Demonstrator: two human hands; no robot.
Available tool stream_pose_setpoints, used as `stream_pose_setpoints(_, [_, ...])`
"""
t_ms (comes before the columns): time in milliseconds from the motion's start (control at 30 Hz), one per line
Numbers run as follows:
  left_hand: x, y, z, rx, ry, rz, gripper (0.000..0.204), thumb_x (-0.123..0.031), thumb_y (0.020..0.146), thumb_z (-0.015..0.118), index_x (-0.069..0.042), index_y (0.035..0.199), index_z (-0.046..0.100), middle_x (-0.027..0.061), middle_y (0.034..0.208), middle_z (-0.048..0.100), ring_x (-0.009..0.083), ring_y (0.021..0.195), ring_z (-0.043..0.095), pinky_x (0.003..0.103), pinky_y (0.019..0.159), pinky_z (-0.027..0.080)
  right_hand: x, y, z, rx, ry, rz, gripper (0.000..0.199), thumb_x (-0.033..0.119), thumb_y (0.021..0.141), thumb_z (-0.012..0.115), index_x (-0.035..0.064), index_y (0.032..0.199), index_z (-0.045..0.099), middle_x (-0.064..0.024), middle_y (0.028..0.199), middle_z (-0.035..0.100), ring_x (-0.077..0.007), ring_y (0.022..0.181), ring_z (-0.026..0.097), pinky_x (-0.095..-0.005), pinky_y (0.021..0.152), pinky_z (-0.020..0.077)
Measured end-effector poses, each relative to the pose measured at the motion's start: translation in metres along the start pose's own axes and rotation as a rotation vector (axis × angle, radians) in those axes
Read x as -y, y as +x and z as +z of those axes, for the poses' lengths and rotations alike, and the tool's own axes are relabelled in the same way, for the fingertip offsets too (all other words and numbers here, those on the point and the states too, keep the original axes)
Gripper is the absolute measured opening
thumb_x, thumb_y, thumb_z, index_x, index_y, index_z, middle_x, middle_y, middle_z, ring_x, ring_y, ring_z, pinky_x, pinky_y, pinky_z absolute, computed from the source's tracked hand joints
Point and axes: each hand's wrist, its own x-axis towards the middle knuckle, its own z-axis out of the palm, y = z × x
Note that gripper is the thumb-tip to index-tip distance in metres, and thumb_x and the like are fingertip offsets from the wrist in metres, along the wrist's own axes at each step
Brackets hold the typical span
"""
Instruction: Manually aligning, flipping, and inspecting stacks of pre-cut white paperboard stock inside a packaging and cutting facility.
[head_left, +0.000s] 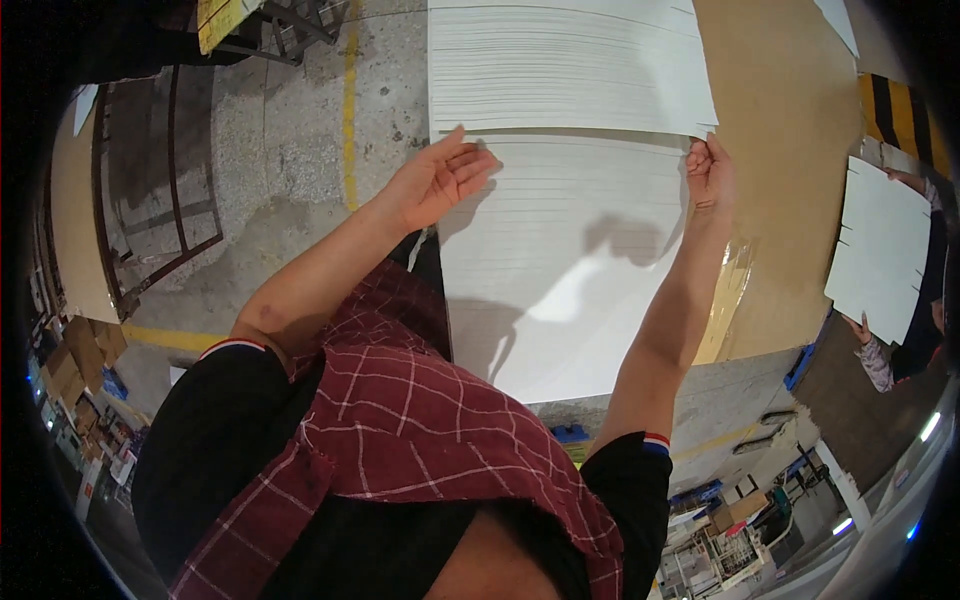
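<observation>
A white cardboard sheet (570,70) with thin dark lines across it lies at the far end of a white stack. Its near edge stands a little off the lined white sheet (570,250) below. My right hand (710,175) has its fingers curled at the sheet's near right corner and pinches it there. Beside the near left corner is my left hand (440,185), palm turned up, fingers loosely bent and apart, with nothing in them. The thumb of that hand comes close to the corner; whether it touches cannot be made out.
Brown cardboard (780,180) lies under and right of the white sheets. At the far right another person's hands hold a white notched sheet (880,255). A metal frame rack (170,170) stands left, and a yellow floor line (350,110) runs along the concrete.
</observation>
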Motion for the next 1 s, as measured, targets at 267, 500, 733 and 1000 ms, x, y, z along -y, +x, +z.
stream_pose_setpoints(267, [-0.012, -0.001, -0.020, -0.059, 0.002, 0.089, 0.029, -0.021, 0.080, 0.046, 0.005, 0.094, 0.045, 0.0148, 0.095, 0.051, 0.0227, 0.095, 0.049, 0.029, 0.079, 0.043, -0.007, -0.013, 0.035, -0.058, 0.028, 0.010, 0.014, 0.014, 0.080, 0.043, 0.0014, 0.080, 0.050, -0.0083, 0.067, 0.056, -0.0145, 0.060, 0.056, -0.0225, 0.053, 0.0474])
stream_pose_setpoints(500, [-0.026, -0.001, 0.005, -0.113, 0.004, 0.232, 0.021, -0.020, 0.078, 0.050, 0.000, 0.083, 0.048, 0.0120, 0.083, 0.055, 0.0180, 0.080, 0.055, 0.026, 0.068, 0.046, 0.013, -0.004, 0.021, -0.151, -0.057, -0.034, 0.015, 0.016, 0.079, 0.047, 0.0018, 0.078, 0.051, -0.0090, 0.065, 0.056, -0.0145, 0.058, 0.056, -0.0202, 0.045, 0.0452])
stream_pose_setpoints(733, [-0.025, 0.023, -0.018, -0.308, 0.803, 0.395, 0.019, -0.024, 0.076, 0.055, -0.005, 0.080, 0.054, 0.0042, 0.067, 0.058, 0.0065, 0.053, 0.053, 0.018, 0.048, 0.039, -0.004, -0.004, 0.022, -0.250, -0.476, -0.006, 0.019, 0.020, 0.080, 0.047, 0.0011, 0.077, 0.050, -0.0073, 0.063, 0.054, -0.0113, 0.052, 0.053, -0.0175, 0.041, 0.0408])
stream_pose_setpoints(1000, [-0.023, 0.023, -0.021, -0.309, 0.798, 0.432, 0.023, -0.024, 0.075, 0.055, -0.001, 0.078, 0.052, 0.0073, 0.066, 0.057, 0.0097, 0.052, 0.055, 0.019, 0.047, 0.040, -0.006, -0.006, 0.027, -0.277, -0.634, -0.052, 0.019, 0.018, 0.081, 0.044, 0.0003, 0.076, 0.048, -0.0077, 0.063, 0.053, -0.0100, 0.050, 0.051, -0.0179, 0.040, 0.0392])
